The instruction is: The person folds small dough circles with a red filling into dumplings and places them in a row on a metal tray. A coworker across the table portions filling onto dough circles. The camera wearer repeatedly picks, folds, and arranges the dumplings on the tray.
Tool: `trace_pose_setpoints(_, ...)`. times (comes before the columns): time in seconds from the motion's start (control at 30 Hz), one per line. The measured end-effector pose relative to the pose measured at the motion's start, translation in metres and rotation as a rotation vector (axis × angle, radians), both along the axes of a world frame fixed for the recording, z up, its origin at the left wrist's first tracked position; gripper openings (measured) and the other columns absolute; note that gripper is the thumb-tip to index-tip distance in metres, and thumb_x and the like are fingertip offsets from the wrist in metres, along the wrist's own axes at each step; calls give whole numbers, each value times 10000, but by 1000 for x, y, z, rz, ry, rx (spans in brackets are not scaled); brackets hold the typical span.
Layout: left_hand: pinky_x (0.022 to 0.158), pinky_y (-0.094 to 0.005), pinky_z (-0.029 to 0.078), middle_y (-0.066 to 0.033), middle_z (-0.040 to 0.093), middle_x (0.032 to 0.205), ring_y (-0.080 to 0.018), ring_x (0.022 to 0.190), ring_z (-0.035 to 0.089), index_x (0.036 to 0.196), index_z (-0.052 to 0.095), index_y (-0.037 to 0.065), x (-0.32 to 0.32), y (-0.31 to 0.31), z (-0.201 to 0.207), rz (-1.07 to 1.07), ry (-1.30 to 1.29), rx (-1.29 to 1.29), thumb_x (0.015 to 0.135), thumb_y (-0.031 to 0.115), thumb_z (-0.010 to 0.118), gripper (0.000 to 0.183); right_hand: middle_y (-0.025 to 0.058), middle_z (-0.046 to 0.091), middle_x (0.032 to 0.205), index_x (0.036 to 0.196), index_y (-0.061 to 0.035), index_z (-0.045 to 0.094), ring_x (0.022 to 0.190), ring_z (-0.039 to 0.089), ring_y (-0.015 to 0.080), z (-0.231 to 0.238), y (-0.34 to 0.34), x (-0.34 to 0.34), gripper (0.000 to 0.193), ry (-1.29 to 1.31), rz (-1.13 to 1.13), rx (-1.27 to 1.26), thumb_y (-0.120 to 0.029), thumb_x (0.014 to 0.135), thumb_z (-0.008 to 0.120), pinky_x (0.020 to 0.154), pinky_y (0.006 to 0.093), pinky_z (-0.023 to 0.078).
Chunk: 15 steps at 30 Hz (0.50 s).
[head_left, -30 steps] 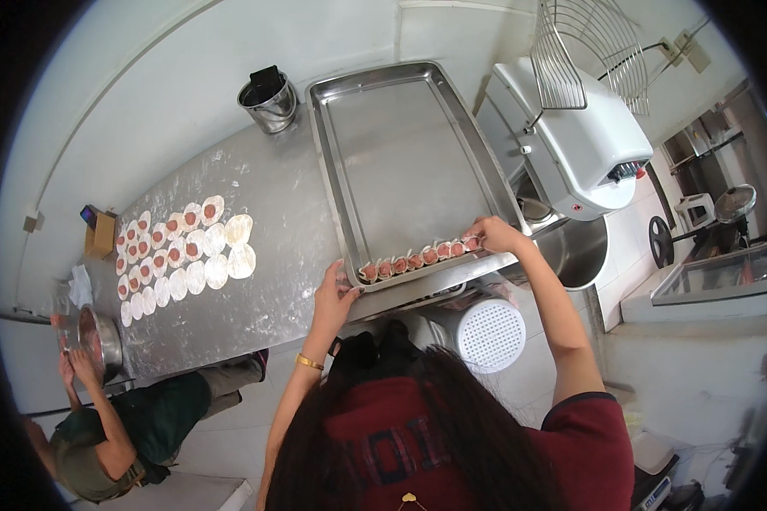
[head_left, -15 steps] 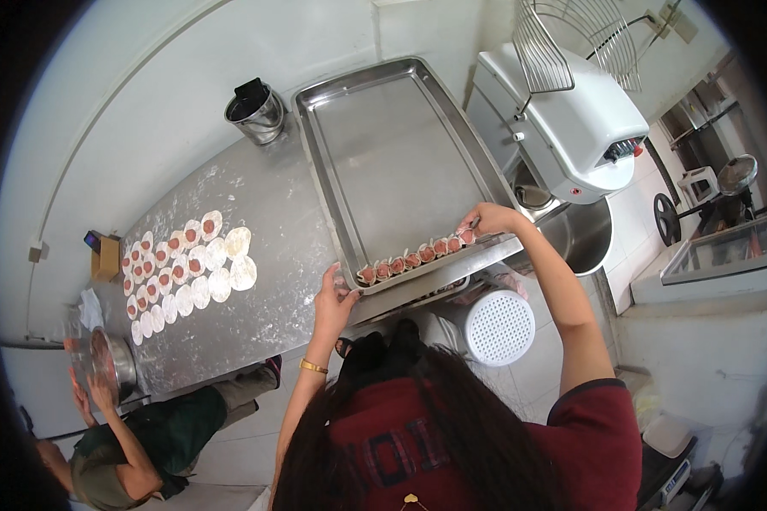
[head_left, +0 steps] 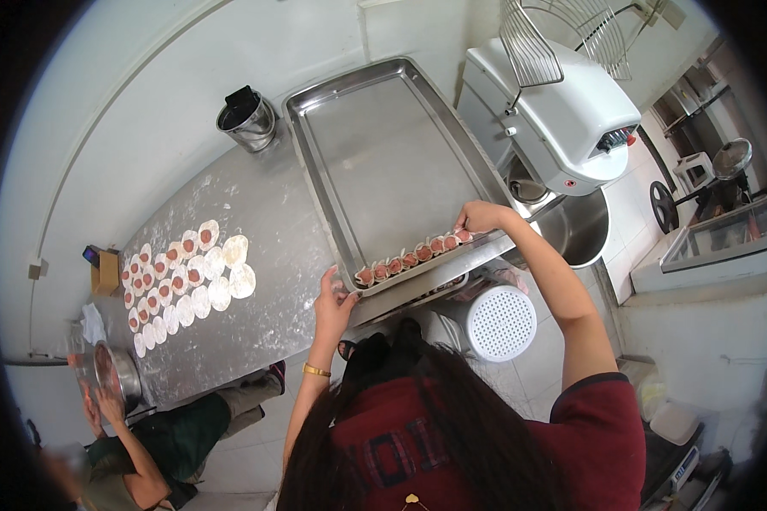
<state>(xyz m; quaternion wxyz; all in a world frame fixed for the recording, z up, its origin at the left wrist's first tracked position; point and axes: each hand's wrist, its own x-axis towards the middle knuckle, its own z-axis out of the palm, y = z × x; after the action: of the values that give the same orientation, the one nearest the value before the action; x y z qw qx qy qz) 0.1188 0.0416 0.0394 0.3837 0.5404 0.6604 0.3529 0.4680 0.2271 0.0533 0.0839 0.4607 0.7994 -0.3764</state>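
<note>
A large shallow metal tray (head_left: 375,162) lies at the table's right part. Along its near edge sits a row of several open-topped dumplings (head_left: 409,259), pale wrappers round pinkish meat filling. My right hand (head_left: 483,218) is at the row's right end, fingers closed on the last dumpling (head_left: 464,237), which they partly cover. At the tray's near left corner my left hand (head_left: 334,303) grips the rim between thumb and fingers. To the left on the table lie rows of round dough wrappers (head_left: 219,292), many topped with a ball of meat filling (head_left: 193,275).
Flour dusts the metal table (head_left: 273,213). A small metal bucket (head_left: 251,123) stands by the wall. At right is a white dough mixer (head_left: 562,119) with a steel bowl (head_left: 581,223). A co-worker (head_left: 179,430) handles a metal bowl (head_left: 126,375) at lower left. A white stool (head_left: 501,324) stands below the tray.
The view has shifted slightly. Both my hands keep their places at the tray corner and the row's right end. At far left, another meat ball seems to sit on a lower wrapper.
</note>
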Motion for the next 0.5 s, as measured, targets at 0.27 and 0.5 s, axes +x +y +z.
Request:
trace_pose_setpoints(0.27, 667, -320, 525, -178, 625, 995, -202, 728, 665, 1360, 362, 77, 0, -1, 1, 4, 7, 0, 768, 60, 730, 698, 139, 703, 896, 952, -123, 738, 839, 670, 300, -21, 1, -1, 300, 35, 47, 49, -78, 668, 656, 739, 359, 513)
trace_pose_setpoints(0.5, 679, -310, 525, -139, 631, 976, -186, 770, 658, 1360, 378, 83, -7, 1, -2, -29, 30, 17, 760, 57, 738, 700, 182, 686, 832, 909, -90, 736, 794, 672, 307, -5, -6, -3, 243, 43, -65, 114, -104, 678, 659, 707, 381, 505)
